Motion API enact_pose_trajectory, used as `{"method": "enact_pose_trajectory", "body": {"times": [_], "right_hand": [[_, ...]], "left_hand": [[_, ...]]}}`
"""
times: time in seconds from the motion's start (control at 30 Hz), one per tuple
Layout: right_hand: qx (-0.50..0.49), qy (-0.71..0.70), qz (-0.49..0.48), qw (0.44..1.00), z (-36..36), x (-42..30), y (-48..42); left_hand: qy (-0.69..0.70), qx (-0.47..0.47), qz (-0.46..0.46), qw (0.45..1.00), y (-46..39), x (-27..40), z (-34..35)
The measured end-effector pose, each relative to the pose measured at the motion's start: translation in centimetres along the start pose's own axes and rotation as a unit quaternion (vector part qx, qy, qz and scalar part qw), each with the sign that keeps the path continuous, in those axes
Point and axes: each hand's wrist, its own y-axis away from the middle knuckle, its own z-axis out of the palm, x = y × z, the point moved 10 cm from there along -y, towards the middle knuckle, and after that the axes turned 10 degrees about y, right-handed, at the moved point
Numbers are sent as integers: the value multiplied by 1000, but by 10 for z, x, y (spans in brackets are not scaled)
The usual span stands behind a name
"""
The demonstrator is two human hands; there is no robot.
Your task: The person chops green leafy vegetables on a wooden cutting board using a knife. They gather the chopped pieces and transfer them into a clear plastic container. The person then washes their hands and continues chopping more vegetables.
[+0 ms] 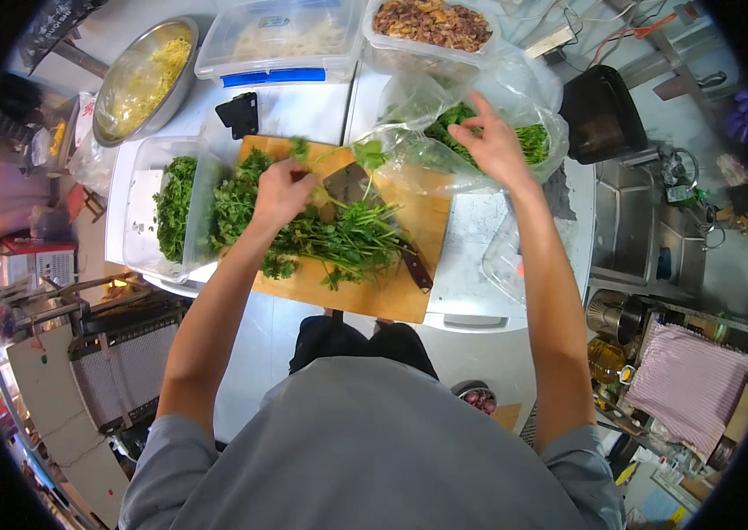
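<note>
My left hand (pixel 285 191) pinches a few cilantro sprigs (pixel 370 156) above the heap on the wooden cutting board (pixel 413 301). A thick pile of leafy cilantro (pixel 340 232) covers much of that board, its stems pointing right. Under the pile lies a cleaver, its dark handle (pixel 416 266) near the board's right edge and part of its blade (pixel 347 184) showing behind the stems. My right hand (pixel 494 147), fingers apart and holding nothing, is over a clear plastic bag (pixel 407 149) with more greens (pixel 533 142) inside.
Left of the board stands a clear bin (pixel 205 199) of chopped greens. Behind are a steel bowl of noodles (pixel 178 63), a lidded plastic box (pixel 281 40), a black phone-like object (pixel 239 116) and a tub of brown food pieces (pixel 433 26). A sink (pixel 622 225) is at right.
</note>
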Motion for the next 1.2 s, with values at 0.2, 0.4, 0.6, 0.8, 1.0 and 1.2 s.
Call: {"method": "enact_pose_trajectory", "body": {"times": [0.2, 0.4, 0.6, 0.8, 1.0, 1.2], "right_hand": [[88, -9, 32, 996, -47, 42, -76], [160, 294, -22, 942, -109, 58, -90], [140, -34, -149, 978, -13, -64, 97], [121, 7, -91, 988, 72, -63, 156], [25, 24, -16, 999, 145, -66, 185], [72, -139, 72, 985, 138, -34, 182]], "left_hand": [[63, 86, -148, 983, 27, -51, -34], [-38, 24, -202, 978, 17, -54, -41], [-33, 99, 65, 992, 58, -9, -76], [-118, -3, 222, 968, 109, 18, -33], [-167, 20, 241, 956, 122, -6, -12], [-131, 38, 226, 964, 118, -24, -47]]}}
